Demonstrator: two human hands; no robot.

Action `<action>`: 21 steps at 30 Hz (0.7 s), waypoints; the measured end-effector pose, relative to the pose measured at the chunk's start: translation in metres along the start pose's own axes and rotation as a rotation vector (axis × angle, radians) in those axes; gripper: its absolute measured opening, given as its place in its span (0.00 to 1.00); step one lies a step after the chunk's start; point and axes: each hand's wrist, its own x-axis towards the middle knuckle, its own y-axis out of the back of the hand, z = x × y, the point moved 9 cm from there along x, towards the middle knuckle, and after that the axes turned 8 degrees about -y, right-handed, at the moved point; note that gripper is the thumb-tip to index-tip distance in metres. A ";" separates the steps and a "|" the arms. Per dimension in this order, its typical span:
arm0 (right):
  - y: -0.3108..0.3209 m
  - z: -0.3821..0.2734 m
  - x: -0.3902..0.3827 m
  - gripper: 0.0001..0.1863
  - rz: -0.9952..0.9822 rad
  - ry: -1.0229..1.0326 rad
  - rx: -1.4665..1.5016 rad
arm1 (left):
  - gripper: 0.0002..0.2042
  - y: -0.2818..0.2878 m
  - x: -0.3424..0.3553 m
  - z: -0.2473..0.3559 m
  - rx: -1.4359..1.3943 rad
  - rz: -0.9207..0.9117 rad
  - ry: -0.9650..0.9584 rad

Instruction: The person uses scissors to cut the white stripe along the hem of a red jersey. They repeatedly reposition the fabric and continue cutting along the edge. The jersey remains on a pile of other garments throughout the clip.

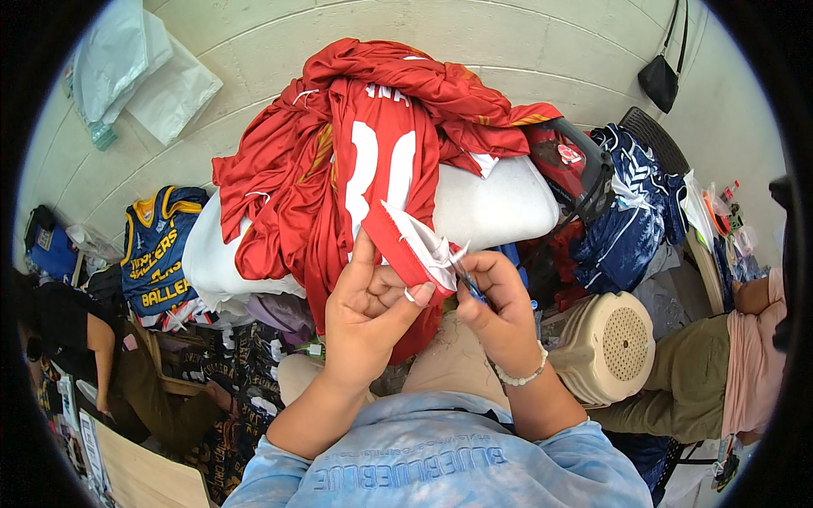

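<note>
My left hand (368, 309) is closed on the folded edge of a red jersey (398, 258), its white inner side turned up. Fingers and thumb pinch the cloth from below and in front. Closed round small thread snips (471, 286) with a blue part is my right hand (500, 300), wearing a beaded bracelet. The snips' tip lies against the white edge of the cloth, by some loose white bits; whether the blades are touching a thread is too small to tell. Behind both hands, more red jersey cloth (339, 186) with large white print hangs over a white bundle (500, 203).
Stacked beige stools (614, 347) stand close to my right arm. Dark blue garments (631, 195) are heaped at the right; a navy jersey (161, 254) lies left. One person (749, 364) is at the right, another (80, 330) at the left by a wooden tabletop (144, 466).
</note>
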 end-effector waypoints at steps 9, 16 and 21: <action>0.010 -0.003 -0.003 0.09 0.107 0.049 -0.453 | 0.36 0.009 0.006 -0.012 -0.321 0.194 0.102; 0.009 -0.029 -0.017 0.15 0.186 0.323 -0.388 | 0.34 0.008 0.007 -0.002 -0.189 0.154 0.047; -0.010 -0.042 -0.028 0.19 0.093 0.446 -0.714 | 0.35 0.003 0.004 0.003 -0.204 0.107 0.040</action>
